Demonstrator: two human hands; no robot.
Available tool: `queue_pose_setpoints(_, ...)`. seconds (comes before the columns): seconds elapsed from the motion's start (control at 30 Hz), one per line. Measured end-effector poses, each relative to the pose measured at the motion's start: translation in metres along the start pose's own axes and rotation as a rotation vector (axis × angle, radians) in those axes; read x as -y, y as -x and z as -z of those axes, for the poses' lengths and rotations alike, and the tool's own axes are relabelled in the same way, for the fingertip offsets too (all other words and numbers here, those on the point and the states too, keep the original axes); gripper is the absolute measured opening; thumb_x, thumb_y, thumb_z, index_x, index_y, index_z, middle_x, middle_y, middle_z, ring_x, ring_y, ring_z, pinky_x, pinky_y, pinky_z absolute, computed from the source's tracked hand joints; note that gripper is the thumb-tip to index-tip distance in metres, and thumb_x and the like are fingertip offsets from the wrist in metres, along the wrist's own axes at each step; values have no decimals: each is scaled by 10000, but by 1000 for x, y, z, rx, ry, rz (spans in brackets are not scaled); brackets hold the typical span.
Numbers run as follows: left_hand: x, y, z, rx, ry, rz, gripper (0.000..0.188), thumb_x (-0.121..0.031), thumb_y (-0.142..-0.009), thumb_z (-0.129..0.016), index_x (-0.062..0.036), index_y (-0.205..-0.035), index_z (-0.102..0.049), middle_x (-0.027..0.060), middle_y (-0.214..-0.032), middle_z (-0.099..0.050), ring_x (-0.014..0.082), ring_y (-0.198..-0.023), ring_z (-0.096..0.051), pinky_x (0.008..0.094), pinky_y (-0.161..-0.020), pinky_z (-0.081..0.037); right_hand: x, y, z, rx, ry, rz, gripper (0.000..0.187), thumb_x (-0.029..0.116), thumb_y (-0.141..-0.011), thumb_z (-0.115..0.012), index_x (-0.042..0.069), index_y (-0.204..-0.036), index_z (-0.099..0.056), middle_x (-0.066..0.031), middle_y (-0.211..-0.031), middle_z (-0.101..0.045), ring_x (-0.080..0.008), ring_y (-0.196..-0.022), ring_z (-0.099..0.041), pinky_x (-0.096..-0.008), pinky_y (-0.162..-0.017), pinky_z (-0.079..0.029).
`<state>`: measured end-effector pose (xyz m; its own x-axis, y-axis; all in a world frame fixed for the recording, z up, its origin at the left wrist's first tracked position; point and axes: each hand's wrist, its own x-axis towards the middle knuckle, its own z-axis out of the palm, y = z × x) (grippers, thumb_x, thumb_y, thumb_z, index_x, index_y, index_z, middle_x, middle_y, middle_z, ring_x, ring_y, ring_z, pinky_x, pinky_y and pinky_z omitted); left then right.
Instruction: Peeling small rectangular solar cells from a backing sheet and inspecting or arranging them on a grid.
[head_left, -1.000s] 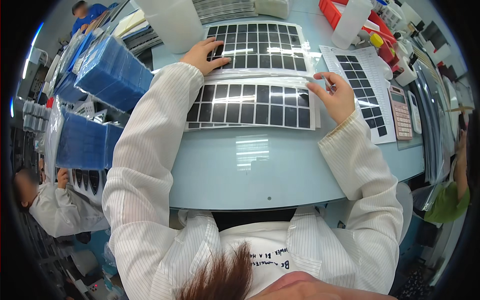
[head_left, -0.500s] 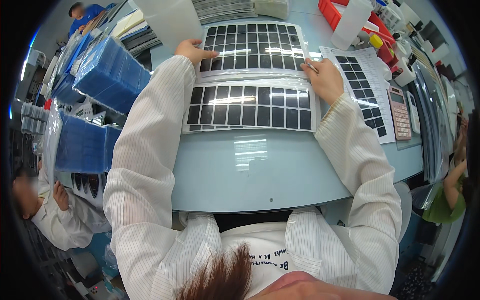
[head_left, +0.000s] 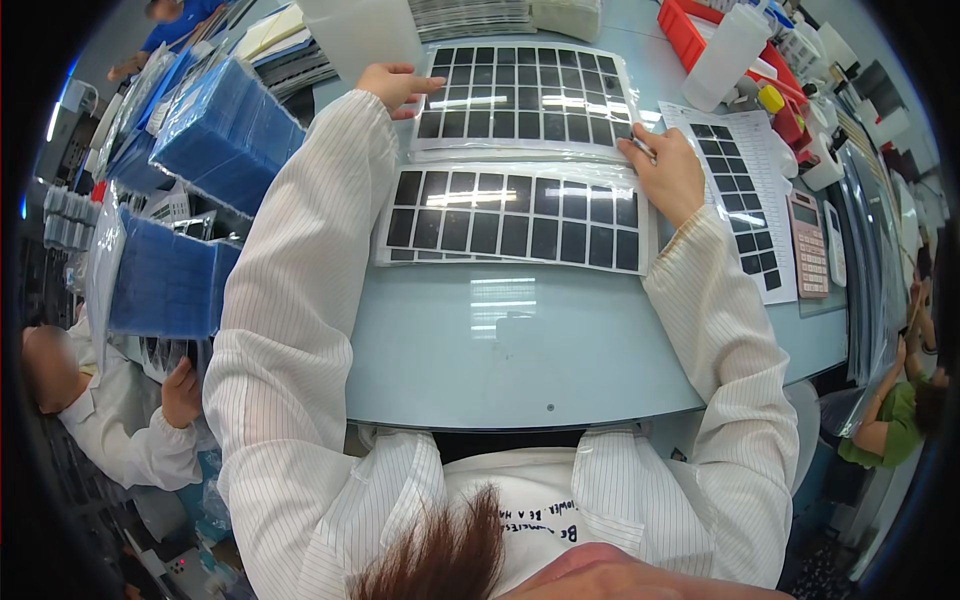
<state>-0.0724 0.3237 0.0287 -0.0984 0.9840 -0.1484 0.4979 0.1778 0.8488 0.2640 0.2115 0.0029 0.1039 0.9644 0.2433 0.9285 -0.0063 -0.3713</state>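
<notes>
Two clear-covered white sheets with rows of dark rectangular pieces lie on the pale glass tabletop: the far sheet (head_left: 525, 95) and the near sheet (head_left: 515, 215), which sits on another layer. At the far sheet's left edge is my left hand (head_left: 392, 88), fingers stretched and spread, fingertips touching the sheet's margin. My right hand (head_left: 672, 172) is closed around a slim, silvery pen-like tool (head_left: 643, 147), its exact kind unclear. That hand rests at the far sheet's lower right corner.
On the right are a printed paper (head_left: 770, 215) with dark pieces, a pink calculator (head_left: 808, 245), a white squeeze bottle (head_left: 725, 60) and a red bin (head_left: 685, 25). Blue packet stacks (head_left: 215, 130) stand left. Co-workers are at both sides.
My left hand has drawn back slightly off the far sheet's dark pieces to its edge. My right hand keeps the tool at the corner. The whole view has shifted a little.
</notes>
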Motion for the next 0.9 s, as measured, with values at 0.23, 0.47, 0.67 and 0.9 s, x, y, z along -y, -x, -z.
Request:
queue_pose_setpoints(0.23,15,-27,3,72,238,163,635,-136,-718,-842,-5,-1265,-547,140,-1066,-623,100,-871,-581,168,-674,-554,6,-2,4,56,-30,15,780,610,-696,-750,38,-1215,-642,-125,-991,-594,-232,-846,-634,-334,-717,-517)
queue_pose_setpoints(0.47,-2,6,-4,137,-380,-135,1021,-410,-576,-907,-127,-1427,-420,224,-1412,-432,378,-1306,-427,426,-1106,-330,14,3,9,-34,-49,16,669,555,-701,-771,14,-1089,-698,-81,-847,-553,-185,-763,-562,-314,-663,-451)
queue_pose_setpoints(0.67,1,23,-10,238,-730,-459,888,-418,-585,-886,-226,-1368,-515,122,-1478,-394,334,-1357,-373,454,-1104,-347,-5,-2,-1,-157,-27,342,237,233,-778,-756,41,-911,-720,-51,-819,-579,-206,-690,-598,-316,-629,-476)
queue_pose_setpoints(0.9,2,37,-5,236,-855,-575,760,-442,-622,-857,-246,-1303,-581,75,-1457,-430,300,-1341,-399,458,-1104,-363,-10,-9,0,-258,-80,633,95,21,-765,-707,33,-850,-666,-60,-819,-589,-211,-672,-624,-302,-600,-488)
